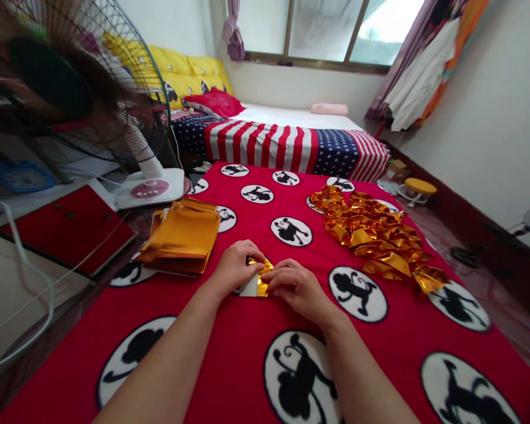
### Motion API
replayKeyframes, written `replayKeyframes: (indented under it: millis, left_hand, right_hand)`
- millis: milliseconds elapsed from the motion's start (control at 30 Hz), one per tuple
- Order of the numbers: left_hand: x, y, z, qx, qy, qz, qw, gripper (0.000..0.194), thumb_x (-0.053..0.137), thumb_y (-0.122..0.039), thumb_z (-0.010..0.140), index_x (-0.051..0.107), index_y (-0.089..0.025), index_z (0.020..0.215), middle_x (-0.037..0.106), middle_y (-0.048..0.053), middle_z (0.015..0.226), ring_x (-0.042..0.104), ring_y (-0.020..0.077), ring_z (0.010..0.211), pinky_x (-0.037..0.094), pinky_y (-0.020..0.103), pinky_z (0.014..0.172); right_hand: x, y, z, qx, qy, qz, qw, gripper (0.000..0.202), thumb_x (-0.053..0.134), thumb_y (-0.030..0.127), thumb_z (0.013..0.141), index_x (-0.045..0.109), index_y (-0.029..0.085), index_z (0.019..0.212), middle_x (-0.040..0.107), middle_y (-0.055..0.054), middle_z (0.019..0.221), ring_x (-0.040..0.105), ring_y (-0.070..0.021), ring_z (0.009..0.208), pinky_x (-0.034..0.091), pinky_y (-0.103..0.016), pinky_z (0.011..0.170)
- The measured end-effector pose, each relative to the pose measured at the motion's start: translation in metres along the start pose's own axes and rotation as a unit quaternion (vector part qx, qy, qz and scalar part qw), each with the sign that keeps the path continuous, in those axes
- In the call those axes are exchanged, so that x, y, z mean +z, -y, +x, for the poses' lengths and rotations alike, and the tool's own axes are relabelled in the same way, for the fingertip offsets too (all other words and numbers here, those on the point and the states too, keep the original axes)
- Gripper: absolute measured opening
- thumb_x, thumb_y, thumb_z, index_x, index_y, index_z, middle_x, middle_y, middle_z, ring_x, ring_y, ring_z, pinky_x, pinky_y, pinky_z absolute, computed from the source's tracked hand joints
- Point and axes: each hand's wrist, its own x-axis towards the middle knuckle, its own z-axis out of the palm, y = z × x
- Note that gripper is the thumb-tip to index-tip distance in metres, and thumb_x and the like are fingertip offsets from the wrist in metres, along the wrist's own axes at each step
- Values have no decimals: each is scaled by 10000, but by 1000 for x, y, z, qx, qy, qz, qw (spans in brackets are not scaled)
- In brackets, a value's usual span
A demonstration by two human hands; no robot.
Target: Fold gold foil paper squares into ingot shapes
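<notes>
Between my two hands lies a sheet of gold foil paper [264, 287], partly folded, with some of its pale back showing on the left side. My left hand [238, 263] has its fingers closed on the upper left part of the paper. From the other side, my right hand [297, 287] grips the right part, fingers bent and pressed together. Both hands rest low over the red cloth [229, 359]. A stack of flat gold foil sheets [181, 232] is to the left of my hands. Off to the right is a heap of folded gold foil pieces [375, 232].
A fan [152, 185] stands behind the stack at left, its blades blurred. The cloth-covered table carries monkey prints. Beyond it is a bed [265, 141] with a stars-and-stripes cover. A yellow stool [419, 186] stands at the right, near the wall.
</notes>
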Motion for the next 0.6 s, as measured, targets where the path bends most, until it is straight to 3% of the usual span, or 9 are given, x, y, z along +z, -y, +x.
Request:
replayKeyframes:
  millis: [167,600]
  left_hand:
    - [-7,-4,-10,9,18,-2,1000,133,726,-117,678,761,-207,770,701,53,906,628,194,871,490,319,813]
    - [-5,0,-31,6,10,-39,999,152,770,-185,678,753,-240,818,673,47,1100,613,218,1032,470,361,948]
  right_hand:
    - [2,0,0,11,-8,17,1000,161,690,137,822,755,282,848,756,-14,996,615,-191,955,507,-366,885]
    - [6,3,3,37,-20,22,999,142,660,137,828,734,258,836,736,-26,905,632,-192,893,481,-349,850]
